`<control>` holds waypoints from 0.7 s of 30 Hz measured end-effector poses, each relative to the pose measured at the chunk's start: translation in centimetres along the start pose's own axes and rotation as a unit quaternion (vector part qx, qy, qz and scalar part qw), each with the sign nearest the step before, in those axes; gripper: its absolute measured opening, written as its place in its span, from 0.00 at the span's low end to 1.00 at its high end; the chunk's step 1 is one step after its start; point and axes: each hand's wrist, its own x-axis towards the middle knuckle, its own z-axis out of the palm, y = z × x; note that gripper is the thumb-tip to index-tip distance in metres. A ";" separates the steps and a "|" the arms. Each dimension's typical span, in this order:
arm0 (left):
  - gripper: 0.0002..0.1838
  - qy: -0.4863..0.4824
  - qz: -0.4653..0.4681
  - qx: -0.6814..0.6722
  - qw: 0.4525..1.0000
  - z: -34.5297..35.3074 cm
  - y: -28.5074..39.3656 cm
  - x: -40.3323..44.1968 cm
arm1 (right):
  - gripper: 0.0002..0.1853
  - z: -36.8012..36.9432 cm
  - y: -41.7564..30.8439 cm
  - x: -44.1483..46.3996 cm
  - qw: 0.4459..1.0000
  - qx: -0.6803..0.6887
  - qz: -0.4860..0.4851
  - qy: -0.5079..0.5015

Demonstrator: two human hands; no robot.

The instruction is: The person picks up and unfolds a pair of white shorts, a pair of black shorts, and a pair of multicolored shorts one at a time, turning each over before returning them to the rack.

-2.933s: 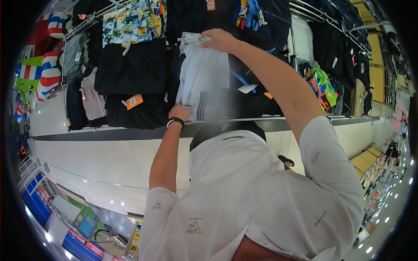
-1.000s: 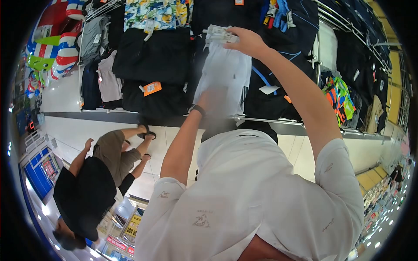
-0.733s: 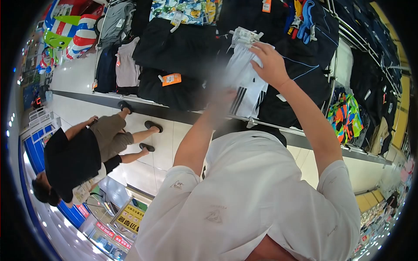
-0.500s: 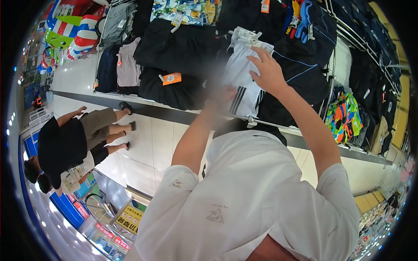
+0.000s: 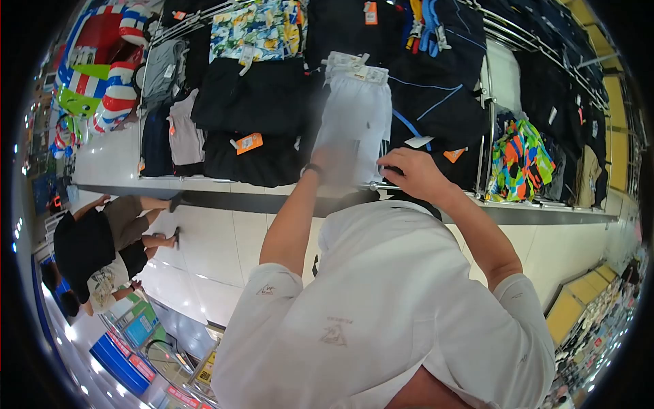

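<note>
A pair of white shorts point(image 5: 354, 112) lies lengthwise on dark clothes, its waistband with paper tags at the far end. Black stripes show only along its right edge. My left hand point(image 5: 334, 163) is over the lower left part of the shorts, its fingers smeared by motion. At the lower right corner of the shorts, my right hand point(image 5: 412, 170) has its fingers curled and closed at the hem. Just beyond that hand lies a white tag point(image 5: 418, 142) on black clothing with blue lines point(image 5: 436, 102).
Folded black shorts point(image 5: 248, 95) with orange tags lie to the left, beside pale pink shorts point(image 5: 187, 129). Bright patterned shorts point(image 5: 521, 163) hang at the right. A metal rail point(image 5: 486, 129) runs along the display. Two people point(image 5: 95, 235) stand on the floor at left.
My right hand has come down from the waistband to the hem. The shorts now look narrower, with the stripes at the edge. My left hand has moved slightly left and down.
</note>
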 end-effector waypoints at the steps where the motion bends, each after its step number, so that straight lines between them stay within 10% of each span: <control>1: 0.19 0.036 -0.004 -0.042 0.998 1.5 -2.8 0.6 | 0.10 0.3 0.6 -1.0 1.000 -0.004 0.022 -0.014; 5: 0.08 0.008 -0.177 -0.301 0.937 2.6 -5.9 0.4 | 0.09 2.6 4.0 -4.9 0.993 0.031 0.112 -0.020; 14: 0.13 0.104 0.018 -0.072 0.992 1.3 -3.8 -0.6 | 0.09 5.6 7.5 -9.1 0.983 0.010 0.176 -0.048; 16: 0.13 0.034 -0.157 -0.173 0.972 1.9 -5.7 0.4 | 0.09 5.4 7.7 -9.2 0.977 -0.004 0.202 -0.067; 21: 0.15 -0.005 -0.170 -0.050 0.984 2.2 -6.5 1.9 | 0.11 5.8 9.0 -10.5 0.971 -0.003 0.228 -0.076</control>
